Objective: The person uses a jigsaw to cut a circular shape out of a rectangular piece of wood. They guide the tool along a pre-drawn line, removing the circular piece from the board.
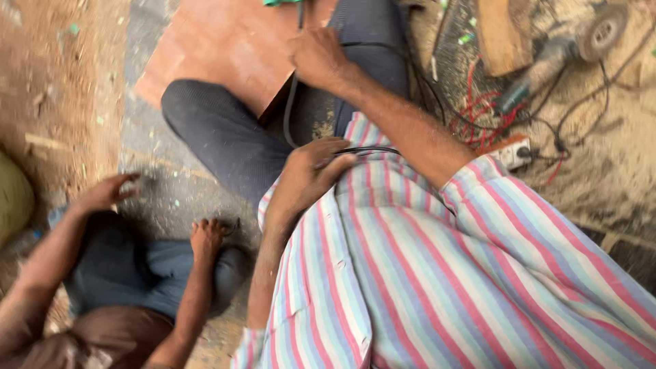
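Cable routing first: the black cable runs in a loop at the upper centre of the frame, across the seated person's dark trousers, so that the slack rests on the lap, apparently to keep it off the dusty floor.

The right hand, at the top centre, lies on the raised knee with its fingers curled down over the upper run of the cable. The left hand, at mid-frame, presses against the striped shirt; its fingers are bent closed around the thin lower run. Both grips look closed, though blur hides individual fingertips.

A reddish plywood board lies under the leg. At the upper right sit an angle grinder, a wooden block, tangled red wires and a white socket box.

At the lower left, a second person's hands rest open, apart from the cable.
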